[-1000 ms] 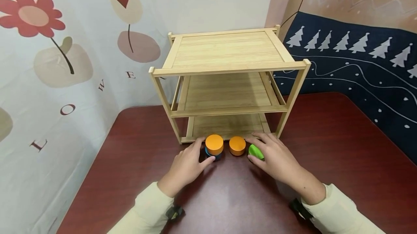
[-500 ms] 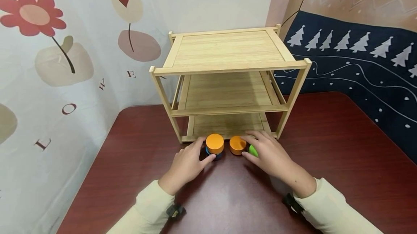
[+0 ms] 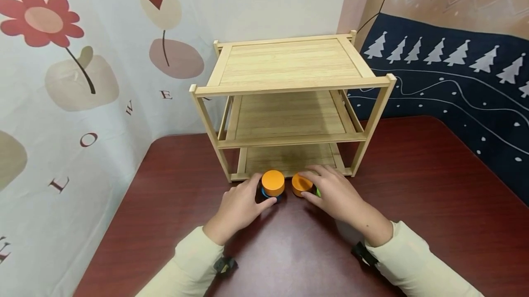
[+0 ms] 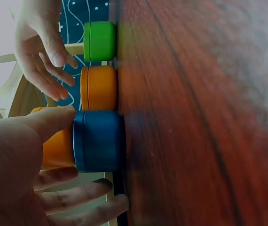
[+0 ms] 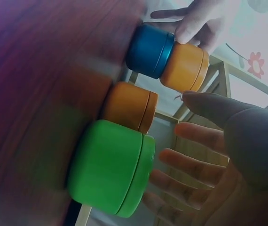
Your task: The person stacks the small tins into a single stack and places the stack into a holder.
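Observation:
In the head view my left hand [image 3: 237,207] has its thumb and fingers on either side of an orange tin [image 3: 273,180], which stands on a blue tin [image 4: 101,141]. The left wrist view shows the thumb against the upper tin near the blue lid, fingers on the far side. Beside this stack a second orange tin [image 5: 127,107] rests on the table. My right hand [image 3: 336,196] hovers over it, fingers spread and holding nothing. A lidded green tin [image 5: 108,167] stands to its right, mostly hidden under that hand in the head view.
A three-tier wooden shelf [image 3: 289,83] stands right behind the tins, its lowest front rail close to them. Everything sits on a reddish-brown table [image 3: 285,251]. Printed cloths hang behind and at the left [image 3: 124,58] and right.
My right hand has moved left, from over the green tin to over the lone orange tin. The left hand has stayed almost still at the stack.

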The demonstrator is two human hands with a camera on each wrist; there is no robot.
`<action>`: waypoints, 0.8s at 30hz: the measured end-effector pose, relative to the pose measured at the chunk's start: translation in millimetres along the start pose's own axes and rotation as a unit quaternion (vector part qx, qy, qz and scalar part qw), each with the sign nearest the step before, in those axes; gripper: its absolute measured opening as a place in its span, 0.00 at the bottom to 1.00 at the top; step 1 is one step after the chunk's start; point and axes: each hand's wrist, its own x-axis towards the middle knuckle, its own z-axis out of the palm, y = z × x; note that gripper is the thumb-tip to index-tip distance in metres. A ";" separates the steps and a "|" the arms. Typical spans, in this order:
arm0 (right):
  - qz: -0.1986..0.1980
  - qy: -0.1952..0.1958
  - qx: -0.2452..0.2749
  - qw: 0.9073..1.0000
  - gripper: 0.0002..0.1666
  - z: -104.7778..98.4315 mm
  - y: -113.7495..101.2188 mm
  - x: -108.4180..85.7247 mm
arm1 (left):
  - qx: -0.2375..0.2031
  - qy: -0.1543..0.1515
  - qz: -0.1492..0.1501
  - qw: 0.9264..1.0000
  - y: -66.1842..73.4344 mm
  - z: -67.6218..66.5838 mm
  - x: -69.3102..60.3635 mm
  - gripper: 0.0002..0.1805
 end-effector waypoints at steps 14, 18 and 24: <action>-0.008 -0.024 0.009 1.000 0.25 7.7 0.4 7.9 | -0.010 0.004 0.002 1.000 -3.0 1.5 -1.1 0.35; -0.011 -0.023 0.010 1.000 0.25 7.5 2.2 8.8 | -0.014 0.009 0.008 1.000 -2.1 1.1 0.1 0.34; -0.017 -0.015 0.007 1.000 0.25 11.2 4.1 8.2 | -0.012 0.013 0.012 1.000 -2.0 3.2 -0.1 0.33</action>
